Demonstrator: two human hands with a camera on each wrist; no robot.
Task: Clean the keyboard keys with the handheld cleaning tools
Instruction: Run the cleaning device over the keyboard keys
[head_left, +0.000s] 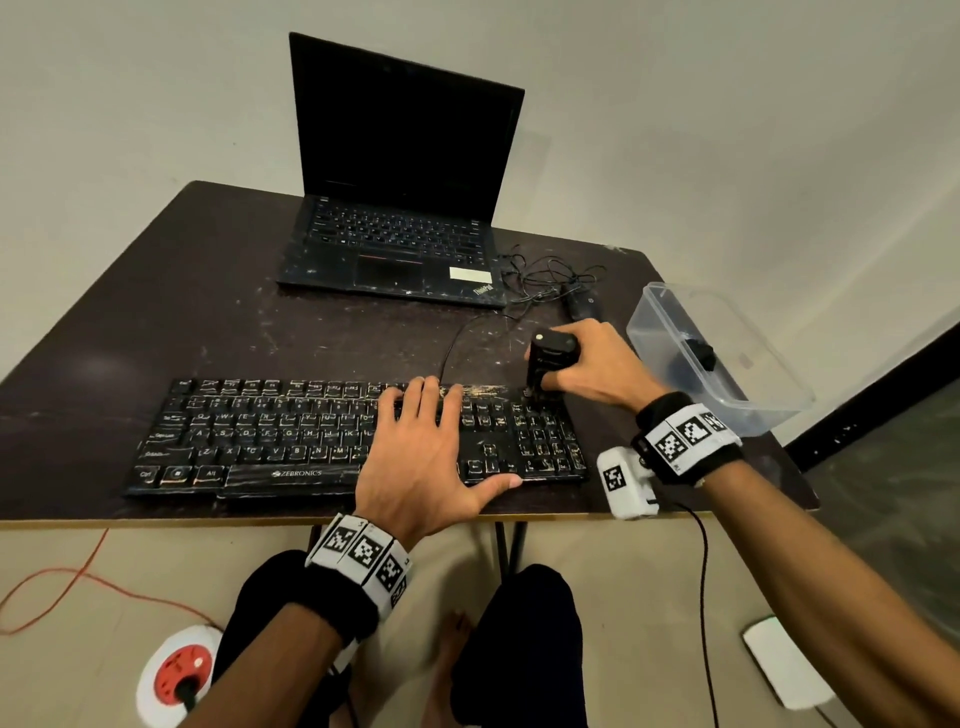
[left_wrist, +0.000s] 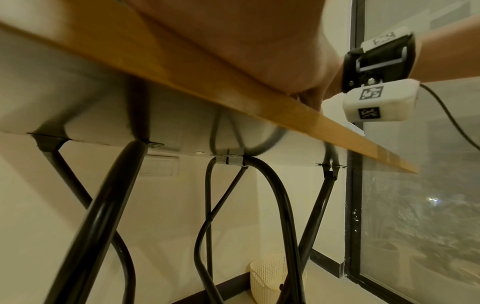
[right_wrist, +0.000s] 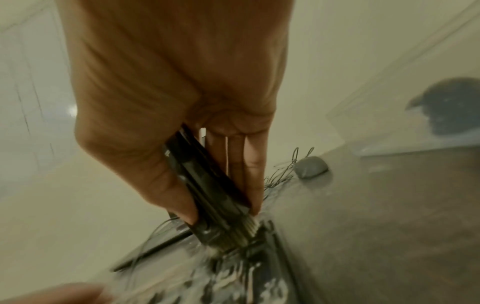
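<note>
A black keyboard (head_left: 270, 441) with dusty white-marked keys lies along the table's front edge. My left hand (head_left: 421, 457) lies flat on its right-centre keys, fingers straight, thumb spread at the front edge. My right hand (head_left: 587, 364) grips a black cleaning brush (head_left: 548, 358) upright; its bristles touch the keyboard's top right corner above the number pad. In the right wrist view the brush (right_wrist: 207, 189) sits between thumb and fingers, bristles (right_wrist: 249, 228) down on the blurred keys. The left wrist view shows only my palm (left_wrist: 246, 41) over the table edge.
An open black laptop (head_left: 400, 208) stands at the back of the dark table (head_left: 156, 312). Tangled cables and a black mouse (head_left: 584, 306) lie right of it. A clear plastic box (head_left: 722, 358) with a black item stands at the right edge.
</note>
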